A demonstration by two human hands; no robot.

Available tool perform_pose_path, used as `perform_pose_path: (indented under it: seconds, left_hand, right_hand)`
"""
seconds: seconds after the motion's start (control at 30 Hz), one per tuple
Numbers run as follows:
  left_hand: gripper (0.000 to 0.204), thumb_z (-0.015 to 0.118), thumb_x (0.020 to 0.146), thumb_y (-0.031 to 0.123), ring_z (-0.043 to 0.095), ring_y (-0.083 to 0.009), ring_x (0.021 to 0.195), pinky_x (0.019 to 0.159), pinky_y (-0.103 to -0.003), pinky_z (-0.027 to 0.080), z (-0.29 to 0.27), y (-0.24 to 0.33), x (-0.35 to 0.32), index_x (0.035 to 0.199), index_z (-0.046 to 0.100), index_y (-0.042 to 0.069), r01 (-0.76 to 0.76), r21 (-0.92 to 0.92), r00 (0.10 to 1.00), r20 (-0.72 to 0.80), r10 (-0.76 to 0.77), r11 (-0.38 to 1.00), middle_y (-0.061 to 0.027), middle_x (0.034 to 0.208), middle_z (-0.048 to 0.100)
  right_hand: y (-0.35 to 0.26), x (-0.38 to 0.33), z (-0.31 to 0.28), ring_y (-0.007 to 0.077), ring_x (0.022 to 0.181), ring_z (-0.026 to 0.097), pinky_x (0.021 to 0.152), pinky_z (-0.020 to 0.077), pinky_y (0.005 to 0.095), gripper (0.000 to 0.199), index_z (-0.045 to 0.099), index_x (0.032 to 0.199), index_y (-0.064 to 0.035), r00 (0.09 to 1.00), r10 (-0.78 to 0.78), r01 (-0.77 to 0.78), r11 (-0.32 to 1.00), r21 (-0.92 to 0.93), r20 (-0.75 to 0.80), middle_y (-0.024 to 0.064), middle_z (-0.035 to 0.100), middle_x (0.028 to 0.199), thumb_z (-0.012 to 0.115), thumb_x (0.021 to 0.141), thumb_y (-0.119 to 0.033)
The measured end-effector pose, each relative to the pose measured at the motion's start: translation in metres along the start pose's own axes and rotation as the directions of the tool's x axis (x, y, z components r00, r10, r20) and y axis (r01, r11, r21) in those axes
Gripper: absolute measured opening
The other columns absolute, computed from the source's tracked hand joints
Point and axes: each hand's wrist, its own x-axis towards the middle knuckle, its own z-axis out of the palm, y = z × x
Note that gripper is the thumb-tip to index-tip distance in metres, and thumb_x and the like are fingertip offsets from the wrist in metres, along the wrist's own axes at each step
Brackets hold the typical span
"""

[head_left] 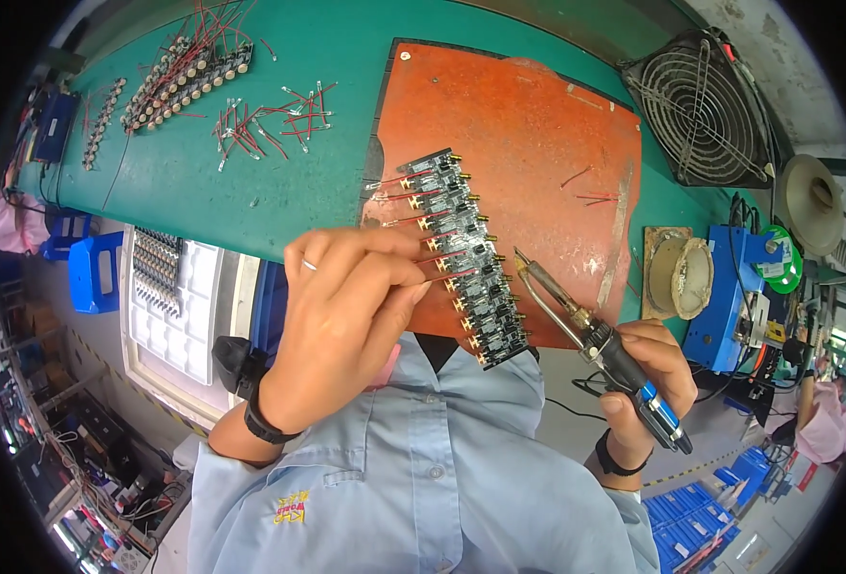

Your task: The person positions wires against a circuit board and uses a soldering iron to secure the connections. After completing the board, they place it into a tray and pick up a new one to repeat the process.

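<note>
A black strip of joined circuit boards [475, 253] lies slantwise on the orange mat [538, 124], its near end jutting past the front edge. Several red wires stick out from its left side. Thumb and forefinger of my left hand [346, 320] are pinched together on a red wire [453, 275] at the strip's middle. My right hand [657, 368] is wrapped round a soldering iron [619, 359] with a thin feed tube along its shaft. The iron's tip points up and left, a little to the right of the strip and apart from it.
Loose red wires with white connectors [274, 124] lie on the green table [327, 67], near stacked board strips [188, 81]. At the right stand a black fan [700, 110], a round tip-cleaning pot [681, 273] and a blue soldering unit [724, 297]. A white tray [169, 330] sits below left.
</note>
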Motion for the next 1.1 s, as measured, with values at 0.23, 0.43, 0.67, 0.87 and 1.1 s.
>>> perform_pose_path:
  seconds: [0.23, 0.43, 0.67, 0.87, 1.1]
  left_hand:
    - [0.008, 0.069, 0.08, 0.006, 0.055, -0.0228, 0.079, 0.082, -0.034, 0.034, 0.005, 0.005, 0.0, 0.084, 0.063, 0.007, 0.111, -0.212, 0.994, 0.01, -0.111, 0.971, -0.0037, 0.082, 0.062]
    - [0.009, 0.071, 0.079, 0.008, 0.054, -0.0225, 0.079, 0.078, -0.034, 0.034, 0.01, 0.008, 0.002, 0.084, 0.063, 0.007, 0.134, -0.114, 0.99, 0.061, -0.128, 0.984, -0.0027, 0.081, 0.061]
    - [0.01, 0.071, 0.079, 0.008, 0.054, -0.0224, 0.078, 0.077, -0.034, 0.033, 0.011, 0.004, 0.003, 0.083, 0.063, 0.007, 0.1, -0.102, 0.994, 0.059, -0.095, 0.99, -0.0025, 0.081, 0.061]
    - [0.011, 0.073, 0.076, 0.003, 0.052, -0.0205, 0.072, 0.076, -0.031, 0.035, 0.012, 0.004, 0.004, 0.081, 0.063, 0.006, 0.072, -0.092, 0.997, 0.03, -0.069, 0.993, -0.0033, 0.079, 0.061]
    - [0.011, 0.073, 0.076, 0.003, 0.054, -0.0212, 0.073, 0.076, -0.031, 0.035, 0.01, 0.005, 0.003, 0.081, 0.063, 0.006, 0.106, -0.093, 0.993, 0.065, -0.1, 0.99, -0.0033, 0.08, 0.062]
  right_hand:
    - [-0.001, 0.001, 0.001, 0.0283, 0.086, 0.064, 0.077, 0.0496, 0.0363, 0.05, 0.063, 0.1, 0.0045, 1.0, 0.005, -0.005, 1.0, 0.007, -0.014, 0.0199, 0.066, 0.095, 0.084, 0.065, -0.025]
    - [-0.001, 0.001, 0.001, 0.0283, 0.086, 0.064, 0.077, 0.0496, 0.0361, 0.05, 0.063, 0.1, 0.0046, 1.0, 0.015, -0.015, 1.0, 0.011, -0.016, 0.0195, 0.066, 0.094, 0.084, 0.066, -0.026]
    - [0.0, 0.002, 0.001, 0.0294, 0.082, 0.065, 0.072, 0.0503, 0.0365, 0.049, 0.064, 0.099, 0.0049, 0.999, -0.037, 0.037, 0.999, -0.004, 0.027, 0.0181, 0.066, 0.092, 0.085, 0.065, -0.023]
    - [-0.001, 0.006, 0.003, 0.0297, 0.08, 0.066, 0.07, 0.051, 0.0359, 0.046, 0.065, 0.097, 0.0051, 0.992, -0.047, 0.048, 0.999, -0.007, 0.114, 0.0181, 0.067, 0.088, 0.085, 0.063, -0.02]
    - [-0.002, 0.009, 0.008, 0.0295, 0.079, 0.066, 0.069, 0.0517, 0.0354, 0.045, 0.066, 0.096, 0.0053, 0.987, -0.048, 0.055, 0.998, -0.041, 0.154, 0.0188, 0.067, 0.086, 0.086, 0.061, -0.016]
